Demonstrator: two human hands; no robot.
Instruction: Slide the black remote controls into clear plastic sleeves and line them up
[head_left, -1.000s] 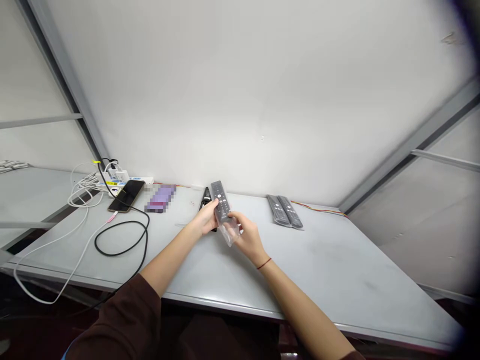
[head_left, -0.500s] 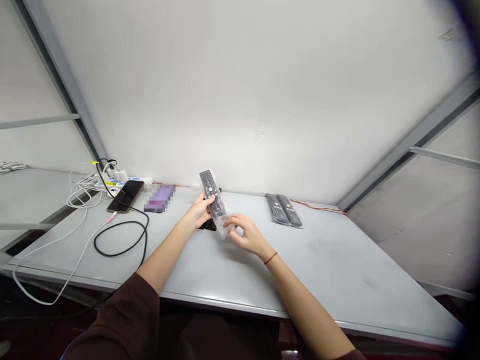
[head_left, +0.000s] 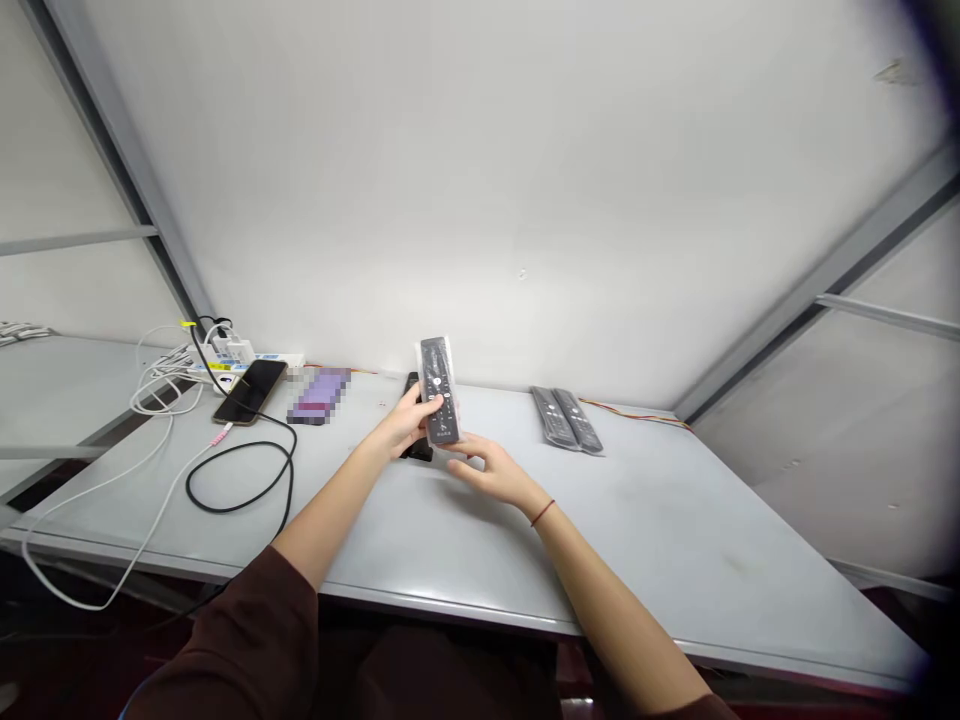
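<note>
A black remote control (head_left: 439,385) in a clear plastic sleeve is held up over the table, its buttons facing me. My left hand (head_left: 405,422) is closed around its left side, with the thumb lying across the front. At its lower end is my right hand (head_left: 495,472), fingers stretched out and thumb apart. Its fingertips touch the bottom edge, partly hidden behind the sleeve. Beneath my left hand a dark, flat object (head_left: 418,450) lies on the table, mostly covered. Two more sleeved remote controls (head_left: 566,418) lie side by side to the right.
At the left of the grey table (head_left: 600,540) lie a dark phone (head_left: 255,390) and a blurred purple item (head_left: 321,395). A power strip (head_left: 281,360) with chargers stands behind them. A black cable (head_left: 240,508) and white cables trail to the front edge. A white wall closes the back.
The remote control has turned more upright and shifted right. The loose sleeve end that hung below it no longer shows there. My right fingers have straightened and sit under its lower edge.
</note>
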